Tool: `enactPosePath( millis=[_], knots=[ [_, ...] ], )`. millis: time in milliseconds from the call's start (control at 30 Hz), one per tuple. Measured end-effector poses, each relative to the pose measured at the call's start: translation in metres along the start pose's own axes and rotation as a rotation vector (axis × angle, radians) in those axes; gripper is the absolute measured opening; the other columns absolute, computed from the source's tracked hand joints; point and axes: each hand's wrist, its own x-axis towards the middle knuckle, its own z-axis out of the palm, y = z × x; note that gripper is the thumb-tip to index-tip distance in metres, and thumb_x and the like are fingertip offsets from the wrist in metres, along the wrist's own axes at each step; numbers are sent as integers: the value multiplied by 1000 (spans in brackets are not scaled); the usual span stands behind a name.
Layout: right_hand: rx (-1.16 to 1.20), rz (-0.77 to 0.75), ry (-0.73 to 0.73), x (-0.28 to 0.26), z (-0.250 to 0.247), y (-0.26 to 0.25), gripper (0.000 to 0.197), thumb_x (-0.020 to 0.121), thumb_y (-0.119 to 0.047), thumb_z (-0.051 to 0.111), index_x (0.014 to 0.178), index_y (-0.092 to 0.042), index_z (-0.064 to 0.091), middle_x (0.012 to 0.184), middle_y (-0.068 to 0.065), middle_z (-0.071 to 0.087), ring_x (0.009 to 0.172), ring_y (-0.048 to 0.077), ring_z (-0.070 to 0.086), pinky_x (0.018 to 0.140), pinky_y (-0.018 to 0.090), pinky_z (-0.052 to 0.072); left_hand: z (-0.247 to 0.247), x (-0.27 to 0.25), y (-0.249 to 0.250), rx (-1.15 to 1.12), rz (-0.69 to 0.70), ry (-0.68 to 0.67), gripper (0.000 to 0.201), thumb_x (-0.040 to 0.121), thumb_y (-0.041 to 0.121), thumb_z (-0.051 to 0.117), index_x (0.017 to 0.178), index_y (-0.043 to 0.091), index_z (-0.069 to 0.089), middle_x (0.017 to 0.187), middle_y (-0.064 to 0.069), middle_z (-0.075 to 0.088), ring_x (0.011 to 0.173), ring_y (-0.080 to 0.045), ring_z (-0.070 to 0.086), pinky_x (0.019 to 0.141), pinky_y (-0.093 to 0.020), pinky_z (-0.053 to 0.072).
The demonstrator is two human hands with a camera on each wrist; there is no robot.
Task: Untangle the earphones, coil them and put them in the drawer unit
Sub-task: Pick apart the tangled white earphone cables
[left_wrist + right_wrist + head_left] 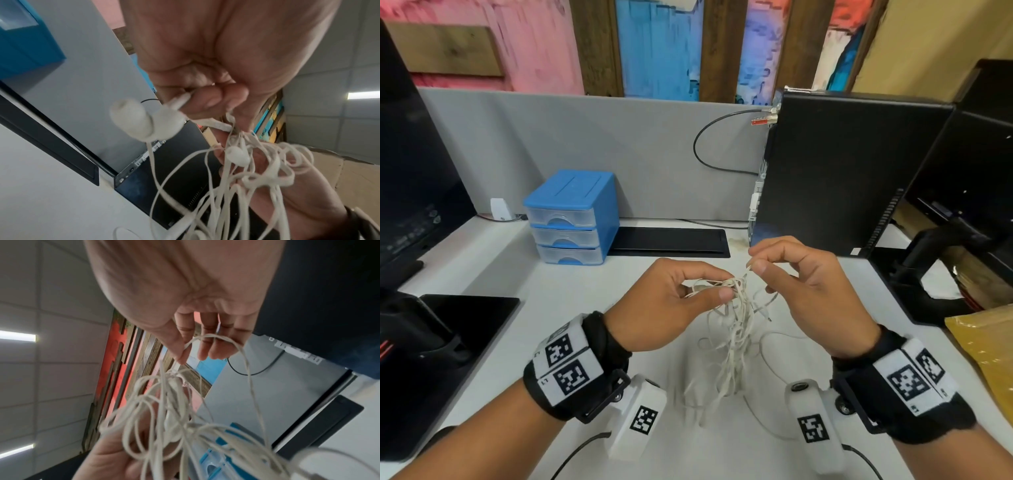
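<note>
A tangle of white earphones [734, 329] hangs above the white desk [571, 318] between both hands. My left hand [671, 308] pinches the top of the tangle with thumb and curled fingers; in the left wrist view an earbud [148, 120] sticks out beside those fingers, with the knotted cord [257, 162] below. My right hand [801, 284] pinches one strand near its thumb tip and draws it up and right; a loop of cord [216, 339] lies over its fingers. The blue drawer unit [573, 216] stands at the back left with all three drawers shut.
A black computer tower [842, 171] stands right of centre, with a black flat panel [671, 241] lying beside the drawer unit. Monitors flank both sides: one at left [410, 164], one at right [969, 178]. A yellow padded envelope [986, 356] lies at the right edge. A grey partition [585, 144] closes the back.
</note>
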Motion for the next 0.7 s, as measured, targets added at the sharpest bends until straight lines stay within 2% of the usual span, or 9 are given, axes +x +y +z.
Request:
enactPosePath(
  millis=[67, 133, 200, 267, 400, 533, 633, 700],
  knots=[
    [-18, -16, 23, 0, 0, 1, 10, 91, -11, 65, 85, -10, 73, 98, -1, 69, 88, 10, 63, 69, 21, 51, -2, -1, 2, -6, -53, -43, 22, 94, 7, 58, 112, 4, 71, 84, 10, 74, 39, 3, 50, 45, -6, 38],
    [-27, -16, 25, 1, 0, 3, 10, 91, -11, 64, 85, -12, 72, 92, 0, 70, 88, 14, 64, 73, 23, 52, -5, -1, 0, 19, -110, -102, 25, 96, 18, 56, 116, 15, 70, 98, 14, 75, 37, -5, 45, 42, -17, 40],
    [-35, 4, 23, 1, 0, 4, 11, 92, -11, 64, 85, -13, 72, 86, -3, 71, 82, 11, 64, 73, 22, 51, -8, -2, -1, 18, -145, -166, 29, 96, 24, 54, 121, 19, 67, 114, 11, 72, 40, -14, 54, 47, -25, 45],
    [-39, 10, 22, 1, 0, 4, 11, 92, -11, 64, 85, -12, 73, 83, -3, 71, 78, 8, 63, 72, 20, 51, -9, -2, -1, -18, -167, -224, 31, 96, 25, 52, 124, 18, 64, 120, 9, 70, 47, -20, 64, 55, -32, 48],
    [-22, 9, 16, 1, 0, 3, 12, 91, -9, 64, 84, -12, 73, 84, 0, 72, 79, 14, 65, 74, 22, 52, -7, -2, -3, -154, -235, -285, 26, 97, 18, 52, 121, 13, 60, 120, -1, 71, 59, -23, 71, 59, -30, 55],
    [-23, 27, -26, 0, 2, 3, 12, 92, -10, 64, 85, -14, 74, 83, -1, 72, 76, 10, 63, 72, 21, 50, -3, -1, -8, -241, -284, -303, 18, 93, 16, 57, 109, 8, 58, 111, -16, 73, 67, -24, 73, 69, -33, 55],
    [-41, 21, -48, -1, 3, 3, 12, 92, -12, 65, 86, -16, 74, 84, -2, 73, 79, 11, 65, 76, 26, 52, -2, -1, -12, -301, -290, -298, 10, 90, 14, 64, 99, 11, 62, 99, -14, 74, 63, -23, 71, 67, -31, 56],
    [-41, 15, -53, -1, 3, 2, 12, 91, -13, 65, 86, -17, 74, 85, -4, 73, 79, 11, 65, 76, 27, 52, -3, 0, -14, -346, -285, -285, 10, 87, 13, 66, 97, 11, 67, 96, -15, 70, 61, -21, 67, 63, -30, 55]
  ],
)
